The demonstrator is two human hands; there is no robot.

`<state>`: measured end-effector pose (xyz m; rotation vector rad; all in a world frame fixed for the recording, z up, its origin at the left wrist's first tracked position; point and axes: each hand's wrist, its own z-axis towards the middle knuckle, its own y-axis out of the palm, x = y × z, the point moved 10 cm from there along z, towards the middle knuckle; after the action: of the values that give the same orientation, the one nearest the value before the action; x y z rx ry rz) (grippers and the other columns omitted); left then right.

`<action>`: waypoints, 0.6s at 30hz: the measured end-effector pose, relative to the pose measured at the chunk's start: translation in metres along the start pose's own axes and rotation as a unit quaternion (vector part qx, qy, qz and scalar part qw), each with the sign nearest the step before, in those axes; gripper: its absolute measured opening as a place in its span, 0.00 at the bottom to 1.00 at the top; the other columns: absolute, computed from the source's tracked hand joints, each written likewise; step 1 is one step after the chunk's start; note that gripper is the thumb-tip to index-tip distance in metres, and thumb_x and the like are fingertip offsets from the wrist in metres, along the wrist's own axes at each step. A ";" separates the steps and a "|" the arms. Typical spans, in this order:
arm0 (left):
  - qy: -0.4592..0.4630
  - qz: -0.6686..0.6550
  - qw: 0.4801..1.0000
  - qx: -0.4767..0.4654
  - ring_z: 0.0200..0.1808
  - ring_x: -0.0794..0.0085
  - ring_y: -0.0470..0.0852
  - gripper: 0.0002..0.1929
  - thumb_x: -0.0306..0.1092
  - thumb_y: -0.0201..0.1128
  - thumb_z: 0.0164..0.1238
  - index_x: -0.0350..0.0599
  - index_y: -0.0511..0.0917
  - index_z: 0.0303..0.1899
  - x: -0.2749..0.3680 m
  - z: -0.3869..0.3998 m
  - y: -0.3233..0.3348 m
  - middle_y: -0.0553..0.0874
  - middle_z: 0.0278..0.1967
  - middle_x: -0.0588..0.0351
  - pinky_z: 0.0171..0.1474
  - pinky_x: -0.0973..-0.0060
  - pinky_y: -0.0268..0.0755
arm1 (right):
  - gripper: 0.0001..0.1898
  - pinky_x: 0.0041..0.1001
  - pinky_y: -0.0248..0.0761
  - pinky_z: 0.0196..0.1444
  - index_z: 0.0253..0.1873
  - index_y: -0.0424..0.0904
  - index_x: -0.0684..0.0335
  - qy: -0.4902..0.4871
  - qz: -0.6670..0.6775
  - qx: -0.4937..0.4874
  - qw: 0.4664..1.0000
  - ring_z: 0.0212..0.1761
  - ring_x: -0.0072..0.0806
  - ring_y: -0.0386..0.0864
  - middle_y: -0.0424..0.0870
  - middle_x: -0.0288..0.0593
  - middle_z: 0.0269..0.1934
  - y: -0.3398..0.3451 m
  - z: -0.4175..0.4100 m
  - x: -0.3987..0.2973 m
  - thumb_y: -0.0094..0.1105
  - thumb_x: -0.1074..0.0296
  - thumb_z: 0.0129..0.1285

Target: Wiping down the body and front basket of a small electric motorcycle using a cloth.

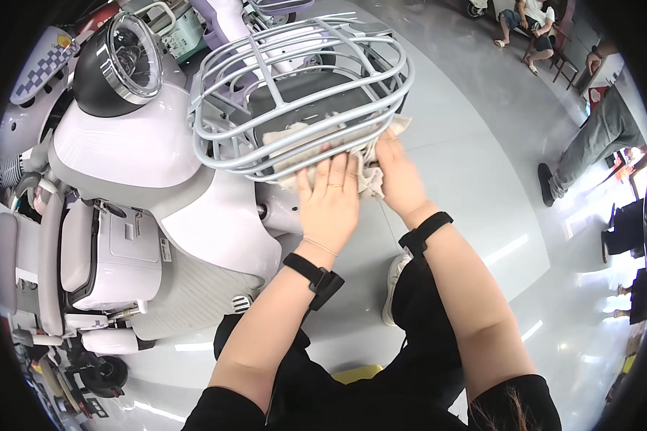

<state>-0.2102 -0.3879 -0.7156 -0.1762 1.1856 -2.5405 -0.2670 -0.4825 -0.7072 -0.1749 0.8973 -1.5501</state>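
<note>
A beige cloth [371, 175] lies bunched along the near lower bars of a silver metal scooter basket [280, 105]. Part of it reaches inside, seen between the bars. My left hand [331, 196] is on the cloth at the lowest bars, its fingers stretched forward and their tips partly hidden. At the basket's near right corner, my right hand [401, 172] grips the bunched end of the same cloth. Behind the basket's bars shows a dark grey panel [318, 94]. The basket sits at the front of a white electric scooter [124, 145], beside its round headlight [135, 59].
The scooter's grey footboard [194, 296] and seat [78, 250] extend to the left. More scooters, one purple and white [232, 32], crowd the far side. A person's leg [593, 145] is at right; a seated person [534, 27] is farther off. Grey tiled floor [453, 178] lies right of the basket.
</note>
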 end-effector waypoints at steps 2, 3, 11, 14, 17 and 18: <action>0.055 0.000 0.998 0.004 0.73 0.63 0.60 0.25 0.34 0.54 0.62 0.48 0.71 0.64 0.019 0.008 0.005 0.69 0.68 0.58 0.70 0.49 0.45 | 0.27 0.40 0.71 0.57 0.64 0.65 0.67 0.089 0.051 -0.042 0.994 0.60 0.52 0.72 0.70 0.56 0.63 0.001 0.016 0.031 0.52 0.81 0.56; 0.050 0.000 0.999 0.006 0.73 0.63 0.60 0.25 0.34 0.54 0.62 0.48 0.71 0.64 0.020 0.011 0.006 0.69 0.68 0.58 0.70 0.49 0.45 | 0.29 0.41 0.73 0.55 0.65 0.64 0.67 0.180 0.103 -0.080 0.975 0.57 0.55 0.74 0.70 0.58 0.63 0.008 0.017 0.052 0.51 0.82 0.55; 0.067 -0.008 0.997 0.040 0.65 0.67 0.70 0.25 0.35 0.55 0.63 0.54 0.73 0.63 0.006 0.003 -0.010 0.74 0.64 0.62 0.68 0.58 0.53 | 0.30 0.42 0.73 0.53 0.66 0.63 0.68 0.202 0.012 -0.062 0.977 0.54 0.55 0.76 0.71 0.60 0.61 0.012 0.024 0.042 0.51 0.81 0.56; 0.041 -0.012 0.998 0.054 0.63 0.66 0.71 0.24 0.35 0.56 0.61 0.52 0.74 0.62 -0.027 -0.008 -0.022 0.76 0.59 0.59 0.67 0.57 0.55 | 0.27 0.42 0.66 0.63 0.62 0.68 0.68 0.096 -0.048 0.029 0.994 0.64 0.54 0.67 0.71 0.58 0.60 0.002 0.020 0.003 0.53 0.79 0.54; 0.023 -0.030 0.998 0.042 0.64 0.60 0.70 0.25 0.32 0.58 0.59 0.50 0.74 0.62 -0.064 -0.014 -0.037 0.74 0.61 0.55 0.67 0.53 0.57 | 0.26 0.47 0.59 0.67 0.61 0.70 0.67 0.045 -0.161 -0.006 0.986 0.67 0.51 0.65 0.72 0.57 0.60 0.017 0.008 -0.033 0.55 0.75 0.53; 0.024 -0.030 0.998 0.042 0.64 0.60 0.70 0.25 0.32 0.58 0.59 0.50 0.74 0.62 -0.074 -0.018 -0.040 0.74 0.61 0.55 0.67 0.53 0.57 | 0.25 0.48 0.54 0.70 0.59 0.71 0.65 0.037 -0.148 -0.025 0.988 0.68 0.48 0.64 0.72 0.53 0.60 0.025 0.003 -0.050 0.55 0.74 0.54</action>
<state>-0.1545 -0.3256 -0.6945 -0.1343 1.1053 -2.6549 -0.2350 -0.4373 -0.7011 -0.2997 1.0025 -1.8198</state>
